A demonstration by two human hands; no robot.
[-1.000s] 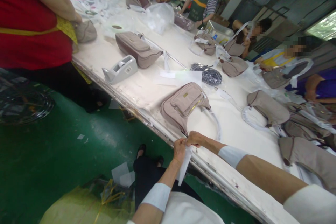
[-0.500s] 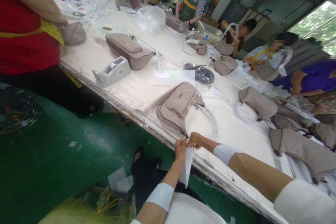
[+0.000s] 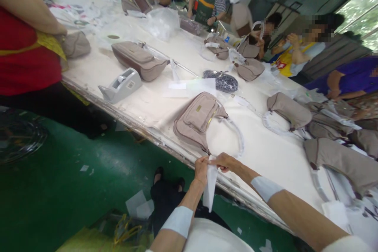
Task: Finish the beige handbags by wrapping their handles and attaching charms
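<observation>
Handbag (image 3: pixel 193 117) lies on a white table (image 3: pixel 158 104) over green floor (image 3: pixel 63 193).

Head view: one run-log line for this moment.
left hand: pinching white strip near top | right hand: touching same strip | taupe bag: on table, strap white-wrapped | tape dispenser: near table edge

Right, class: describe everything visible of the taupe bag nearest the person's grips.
The taupe bag looks like soft fabric, with a raised front pocket bearing a small gold-toned plate. It rests on the white table, near its edge. Its strap, wrapped in white, loops rightward. At its near end, left grip and right grip hold a white strip; exact contact is unclear.
</observation>
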